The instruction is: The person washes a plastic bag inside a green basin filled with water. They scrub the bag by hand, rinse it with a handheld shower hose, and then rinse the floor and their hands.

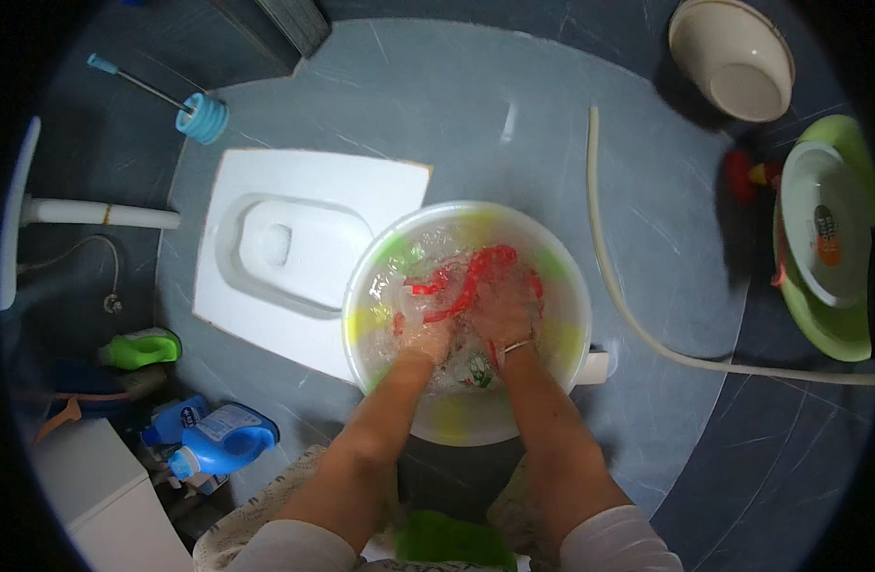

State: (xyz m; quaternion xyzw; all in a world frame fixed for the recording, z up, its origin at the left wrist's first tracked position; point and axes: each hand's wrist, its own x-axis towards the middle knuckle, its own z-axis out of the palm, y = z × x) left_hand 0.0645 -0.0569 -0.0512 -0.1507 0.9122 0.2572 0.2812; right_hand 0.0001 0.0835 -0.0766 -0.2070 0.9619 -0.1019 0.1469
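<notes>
A large round plastic basin [452,422] with yellow and green patches stands on the tiled floor, holding water. Both hands are in it, blurred by the water. My left hand [428,339] lies at the left of the centre, close to a wet cloth with red trim [470,289]. My right hand [507,322], with a light band at the wrist, is on the right side of the same cloth. A dark green printed patch [478,368] shows between the wrists. What the fingers grip is hidden by water and cloth.
A white squat toilet [216,286] adjoins the basin on the left. A pale hose [609,264] curves over the floor at the right. Blue detergent bottles [226,437] and a green bottle [144,348] stand at lower left. A beige basin [730,61] and a white basin [823,222] are at the right wall.
</notes>
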